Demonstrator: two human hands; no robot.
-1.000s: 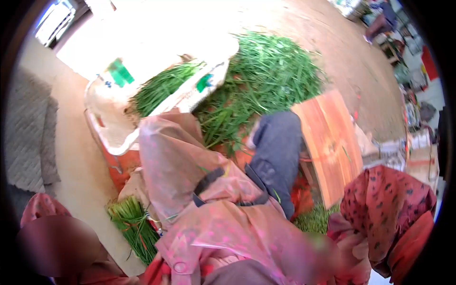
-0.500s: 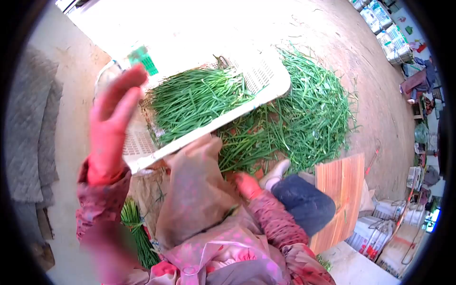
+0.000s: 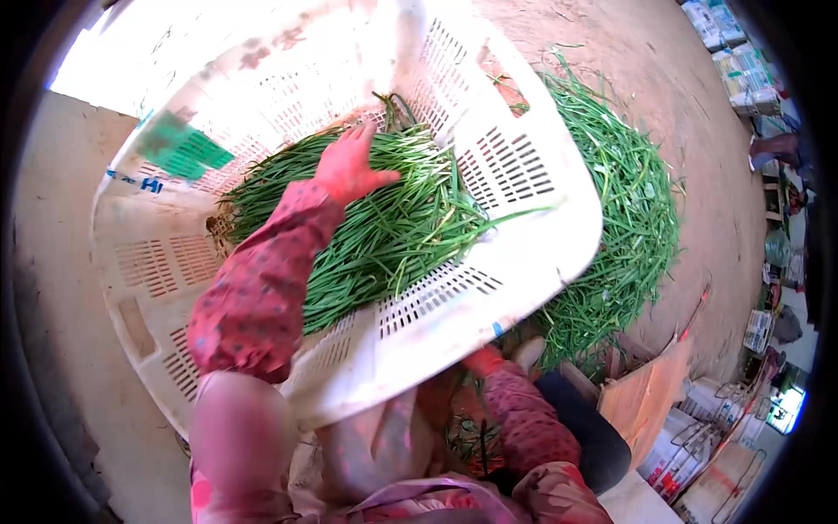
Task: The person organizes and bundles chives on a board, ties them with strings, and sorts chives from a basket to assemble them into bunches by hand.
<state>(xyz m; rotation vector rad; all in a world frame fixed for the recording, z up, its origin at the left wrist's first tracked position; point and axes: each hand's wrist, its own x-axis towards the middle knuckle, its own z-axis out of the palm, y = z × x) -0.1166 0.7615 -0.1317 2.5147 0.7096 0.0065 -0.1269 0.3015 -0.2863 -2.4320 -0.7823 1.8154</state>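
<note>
My left hand [image 3: 349,168], in a red glove, reaches into a large white plastic basket [image 3: 532,249]. It rests on a bundle of long, thin greens like garlic chives [image 3: 384,236], its fingers stretched out and thumb apart. The greens lie side by side, with pale ends toward the right. At the basket's near rim is my right hand [image 3: 483,359], also in a red glove. The basket wall hides most of its fingers, so whether it grips the rim does not show.
A loose heap of the same greens [image 3: 624,210] lies on the floor right of the basket. A wooden board [image 3: 646,393] stands beside my knee. Wrapped white bundles [image 3: 676,445] and other goods line the far right. A green patch [image 3: 188,153] marks the basket's left wall.
The basket looks larger and closer, its near rim now over my lap. My left hand has come from the air at left onto the greens. My right hand is now partly behind the rim.
</note>
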